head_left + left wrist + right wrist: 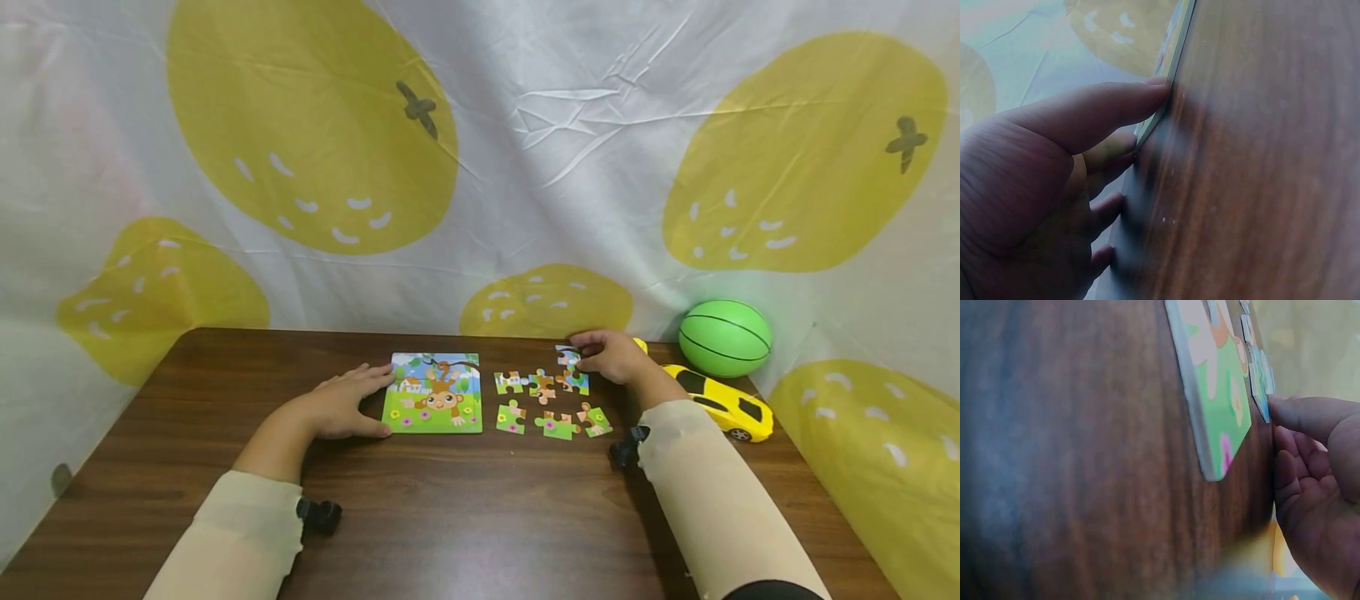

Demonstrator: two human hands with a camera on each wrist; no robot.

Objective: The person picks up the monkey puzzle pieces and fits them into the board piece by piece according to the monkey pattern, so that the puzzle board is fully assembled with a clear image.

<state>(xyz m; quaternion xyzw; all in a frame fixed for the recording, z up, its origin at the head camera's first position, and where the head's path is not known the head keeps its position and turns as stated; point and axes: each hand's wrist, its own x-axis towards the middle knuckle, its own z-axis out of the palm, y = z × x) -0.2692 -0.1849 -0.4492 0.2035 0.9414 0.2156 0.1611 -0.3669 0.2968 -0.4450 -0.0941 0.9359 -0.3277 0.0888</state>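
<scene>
A square puzzle board (pixel 433 400) with a cartoon monkey picture lies flat on the table. Along its left side rests my left hand (pixel 347 404), thumb at the near corner and index fingertip higher up the same edge. The left wrist view shows the thumb touching the board's edge (pixel 1180 47), the other fingers spread behind. To the right, my right hand (pixel 611 357) pinches a blue puzzle piece (pixel 566 355) at the far right of the loose pieces. Thumb and index finger are at its right side. Its fingers partly cover this piece.
Several loose jigsaw pieces (pixel 557 426) lie in rough rows right of the board. A yellow toy car (pixel 723 404) stands beside the right forearm, with a green ball (pixel 725 337) behind it. A white curtain (pixel 555 208) printed with yellow fruit hangs behind the brown table (pixel 480 517).
</scene>
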